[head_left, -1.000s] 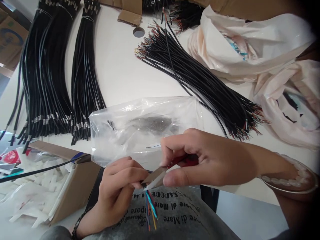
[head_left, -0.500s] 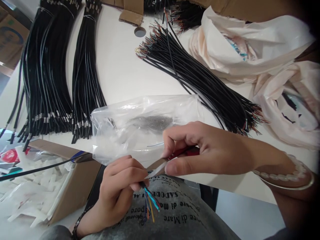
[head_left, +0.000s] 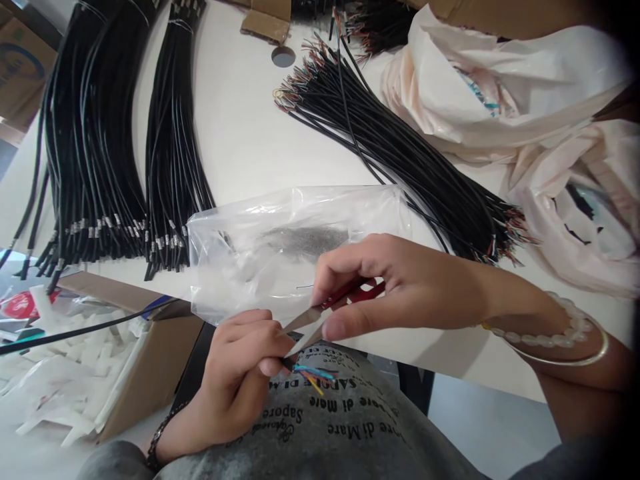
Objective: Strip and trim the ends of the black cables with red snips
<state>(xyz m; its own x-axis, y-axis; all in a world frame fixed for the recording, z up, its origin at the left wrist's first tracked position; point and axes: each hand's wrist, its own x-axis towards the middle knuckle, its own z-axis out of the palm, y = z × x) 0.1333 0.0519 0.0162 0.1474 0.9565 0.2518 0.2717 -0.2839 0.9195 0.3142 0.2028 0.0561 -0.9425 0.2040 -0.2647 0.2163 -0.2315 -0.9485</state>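
Observation:
My left hand (head_left: 245,370) is closed around the end of a black cable, which is mostly hidden in the fingers. Its thin coloured wires (head_left: 313,375), blue, yellow and dark ones among them, fan out to the right of the thumb. My right hand (head_left: 385,287) grips red-handled scissors (head_left: 345,298). The scissor blades are spread apart, and their tips reach the left fingers, close to where the wires leave the black sheath. Beneath both hands lies a clear plastic bag (head_left: 240,260) with a patch of fine dark strands in it.
Bundles of black cables (head_left: 95,147) with metal-banded ends lie at the left. Another cable bundle (head_left: 395,140) with bared wire ends lies right of centre. Whitish bags (head_left: 530,87) stand at the right. A cardboard box (head_left: 165,360) of white pieces sits at the lower left.
The scissors have opened wider, and my right hand has shifted slightly up and left. The coloured wires have swung from pointing downward to pointing right.

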